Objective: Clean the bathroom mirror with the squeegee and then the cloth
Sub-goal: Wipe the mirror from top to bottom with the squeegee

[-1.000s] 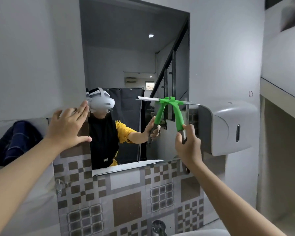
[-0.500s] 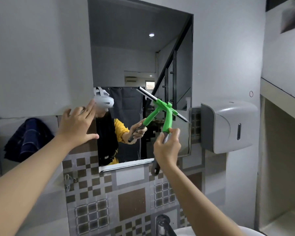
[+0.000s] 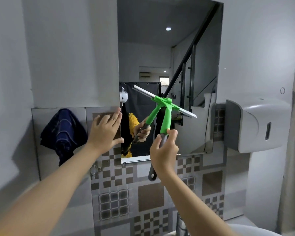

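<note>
the head camera looks at a tall mirror (image 3: pixel 170 48) set in a grey wall, above a band of brown-and-grey checked tiles (image 3: pixel 150 198). the right hand (image 3: pixel 163 150) is closed around the grey grip of a green squeegee (image 3: pixel 166 114), fingers wrapped on the handle just below the green part, with the dark end of the handle sticking out under the palm. the squeegee's blade (image 3: pixel 163 101) lies on the lower half of the mirror, tilted, its left end higher and its right end lower, and its reflection shows just to the left of the handle. the left hand (image 3: pixel 106 132) is open and flat, fingers spread a little and pointing up — pressed on the tiled wall at the mirror's left edge, the fingertips (image 3: pixel 117 114) touching that edge. a dark blue cloth (image 3: pixel 63 132) hangs bunched on the wall further left, well apart from both hands. to the right of the mirror, just beside its lower right corner, a grey and white dispenser (image 3: pixel 255 125) is fixed to the wall. at the bottom of the view, near the camera, the top of a tap (image 3: pixel 181 225) and the pale rim of a sink (image 3: pixel 255 230) show — both partly hidden by the right forearm.
</note>
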Demonstrator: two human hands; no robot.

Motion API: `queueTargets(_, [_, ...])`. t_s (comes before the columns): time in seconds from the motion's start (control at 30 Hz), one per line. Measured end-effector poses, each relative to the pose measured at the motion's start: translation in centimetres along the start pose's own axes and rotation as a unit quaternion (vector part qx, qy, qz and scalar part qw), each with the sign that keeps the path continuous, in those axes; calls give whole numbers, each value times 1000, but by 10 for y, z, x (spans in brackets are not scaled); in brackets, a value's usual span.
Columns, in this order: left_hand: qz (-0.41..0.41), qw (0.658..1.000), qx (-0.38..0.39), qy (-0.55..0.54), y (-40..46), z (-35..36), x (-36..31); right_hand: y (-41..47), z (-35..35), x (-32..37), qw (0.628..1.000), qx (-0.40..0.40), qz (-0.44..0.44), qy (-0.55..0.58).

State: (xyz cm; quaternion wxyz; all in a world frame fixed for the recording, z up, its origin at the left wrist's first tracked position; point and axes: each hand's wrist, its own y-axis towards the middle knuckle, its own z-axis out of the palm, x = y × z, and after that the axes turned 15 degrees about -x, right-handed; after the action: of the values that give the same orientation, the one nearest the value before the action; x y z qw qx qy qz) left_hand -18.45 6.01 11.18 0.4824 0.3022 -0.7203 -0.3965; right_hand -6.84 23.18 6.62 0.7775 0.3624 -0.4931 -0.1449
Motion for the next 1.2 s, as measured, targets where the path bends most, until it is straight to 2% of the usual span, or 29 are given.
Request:
queueTargets(0.27, [-24,999,22,-14,-20,12,-8,-8,-6,-27,990,50,-116,-62])
queueTargets(0.53, [-32,999,28,-17,-26,15,-8,-1,-9,-40,982,69,-158,-82])
queueTargets(0.67, [-39,998,36,-34,-30,15,-8,13,-21,-54,963,80,-237,-100])
queueTargets(0.83, [-43,997,47,-40,-32,14,-8,37,-42,-77,939,101,-297,-140])
queueTargets(1.2, [-36,997,51,-51,-33,21,-5,83,-99,-129,914,121,-339,-189])
